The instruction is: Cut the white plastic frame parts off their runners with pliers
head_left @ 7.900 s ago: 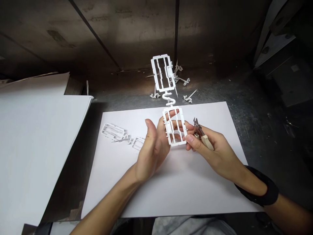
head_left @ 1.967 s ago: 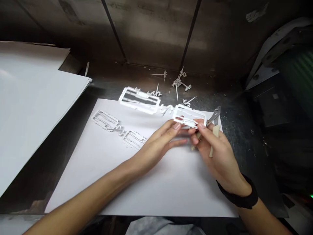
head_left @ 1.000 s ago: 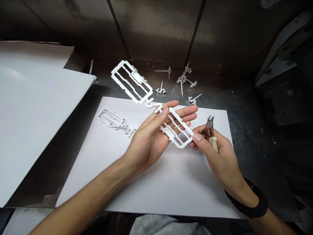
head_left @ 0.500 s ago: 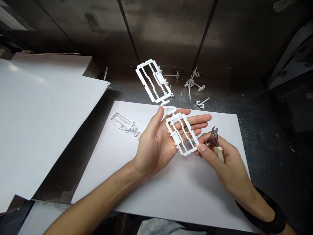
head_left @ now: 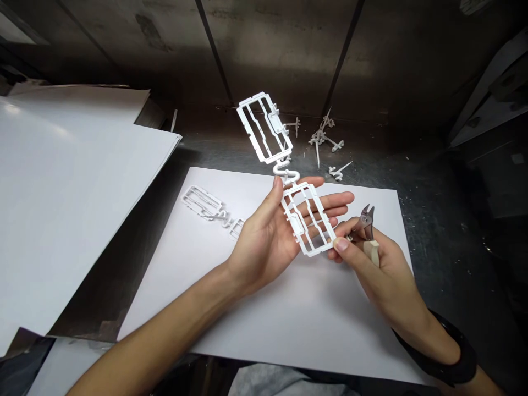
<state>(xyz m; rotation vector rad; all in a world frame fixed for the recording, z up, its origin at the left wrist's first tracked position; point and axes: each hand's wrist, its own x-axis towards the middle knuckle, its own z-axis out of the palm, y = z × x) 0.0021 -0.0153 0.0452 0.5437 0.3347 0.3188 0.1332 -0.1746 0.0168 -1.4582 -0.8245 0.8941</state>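
White plastic piece of two S-linked open frames (head_left: 286,173) had swung, within a second, to point straighter ahead above the white paper sheet (head_left: 313,324), seemingly showing the lower frame (head_left: 296,224) better. The open left hand (head_left: 268,242) lay palm-up behind it, contact unclear; the right hand (head_left: 373,269) pinched its corner, also gripping cream-handled metal cutters (head_left: 365,221).

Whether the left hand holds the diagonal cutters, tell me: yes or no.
No, the diagonal cutters are held in the right hand.
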